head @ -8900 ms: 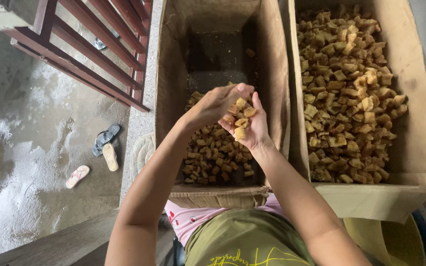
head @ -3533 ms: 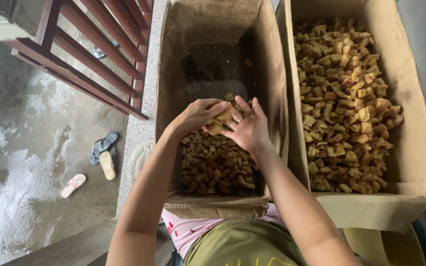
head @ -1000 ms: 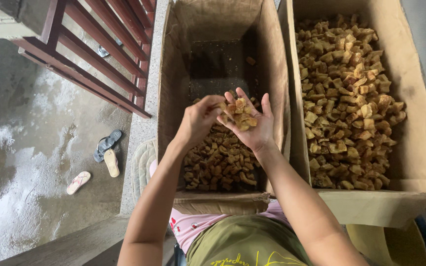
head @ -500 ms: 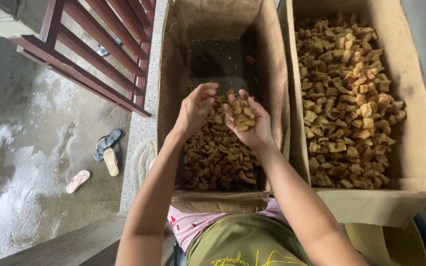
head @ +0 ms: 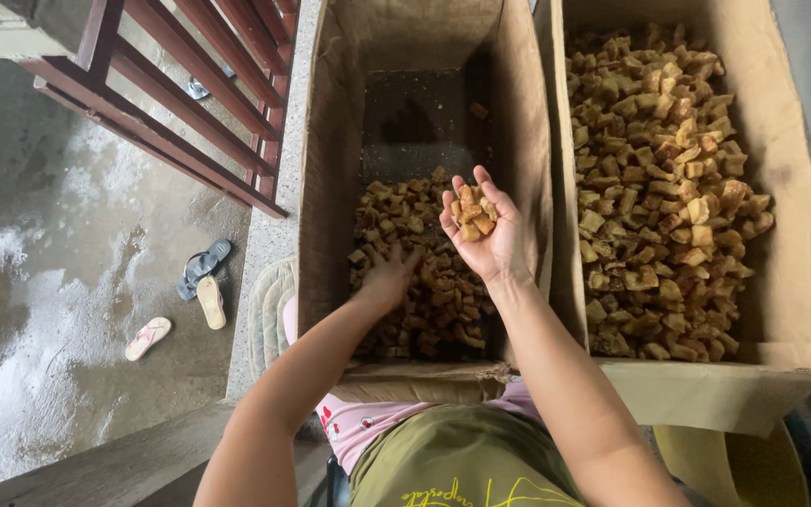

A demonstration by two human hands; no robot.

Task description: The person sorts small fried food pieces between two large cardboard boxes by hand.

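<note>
R hand (head: 485, 230) palm-up, fingers cupped round a few brown chunks (head: 472, 211), raised above the pile (head: 424, 282) in the left box (head: 330, 188). L hand (head: 389, 277) lower, nearer the pile, fingers curled into it; grip unclear. Right box (head: 800, 235) fuller, further off.
</note>
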